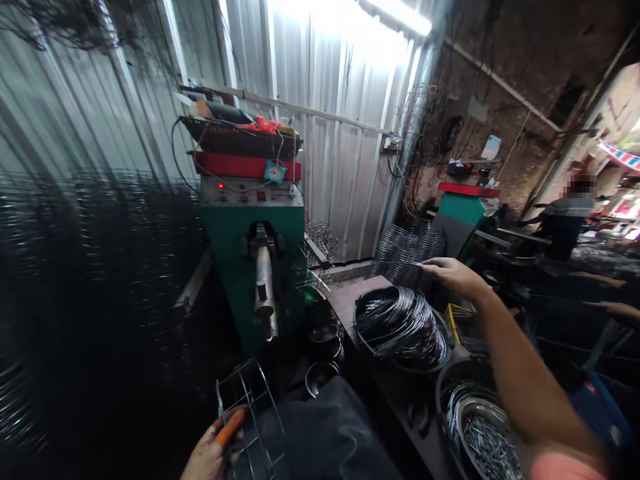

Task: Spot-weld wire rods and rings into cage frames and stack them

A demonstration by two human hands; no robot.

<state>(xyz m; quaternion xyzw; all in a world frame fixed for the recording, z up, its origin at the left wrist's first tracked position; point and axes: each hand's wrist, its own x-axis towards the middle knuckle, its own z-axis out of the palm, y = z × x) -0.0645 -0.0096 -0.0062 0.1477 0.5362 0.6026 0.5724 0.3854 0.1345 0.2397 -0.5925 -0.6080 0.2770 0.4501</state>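
Observation:
At the lower left, my left hand (213, 448) is closed on a wire frame (253, 407), a bent-metal grid with a few crossing bars. An orange piece (231, 428) lies along its fingers; whether it is a finger cover or a handle, I cannot tell. My right hand (453, 275) is stretched out to the right, fingertips pinched on a thin metal wire (411, 263). Below that hand, a round basin (356, 319) holds a heap of bent wires (407, 323). In front of me stands a green machine (227, 267) with a protruding cylindrical arm (265, 280).
A metal bowl (463, 408) of small wire pieces sits inside a dark tub (443, 393) at lower right. Stacked wire rings (395, 250) stand by the corrugated wall (350, 187). Dark wire stacks (100, 267) fill the left. Another person (565, 213) is farther right.

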